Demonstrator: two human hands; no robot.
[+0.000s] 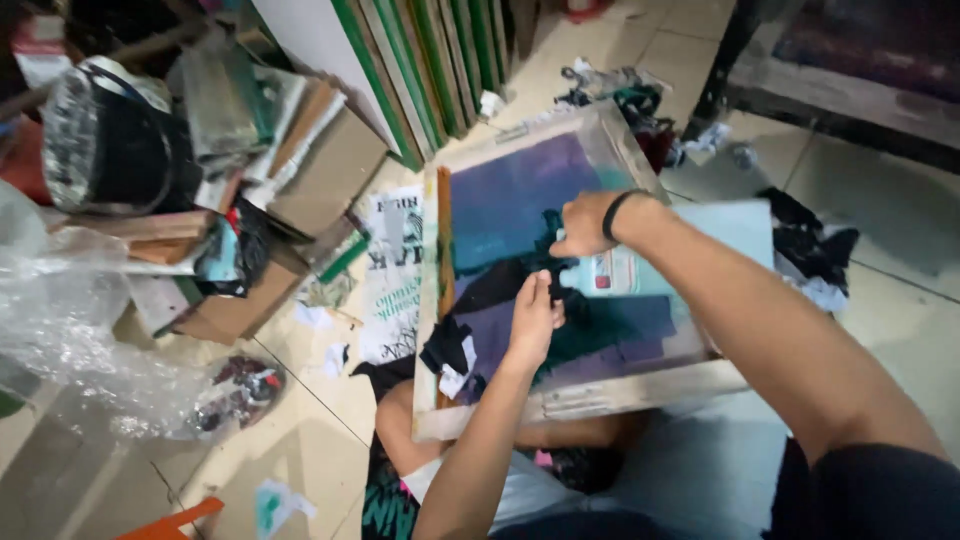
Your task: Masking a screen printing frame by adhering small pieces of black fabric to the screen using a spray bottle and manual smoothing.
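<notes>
A: What was the left hand [533, 318] doing?
B: Left grip was closed on a dark rag [500, 290], pressed onto the mesh of the wooden screen frame [600, 395]. Rag bunched under the fingers and trailed away toward the frame's left rail, so it looked like a wiping hold.

A: Right hand [585, 225]?
B: Up-frame from the left one, wrist wearing a black band [620, 212]. Fingers were curled down onto the mesh at the dark ink patch [510, 195]. Couldn't tell if that grip pinched cloth or just pressed; the fingertips were hidden.

A: Where did the frame sit?
B: Across the person's lap, near rail toward the body, far rail tipped away. No worktop involved. My read: lap support kept the mesh within reach of both hands and tilted it to them.

A: Anything under the right forearm?
B: A pale blue sheet [740, 230] lay just beyond the right grip, part over the frame's right side. A small light card with a red spot [612, 275] sat between the two hands.

A: Surroundings?
B: Left of the left grip, on the floor: printed paper [392, 275], cardboard [325, 170], crumpled clear plastic [60, 320]. Beyond the right grip: more frames with green edges [420, 70] leaning upright, dark rags [810, 245] on the tiles.
</notes>
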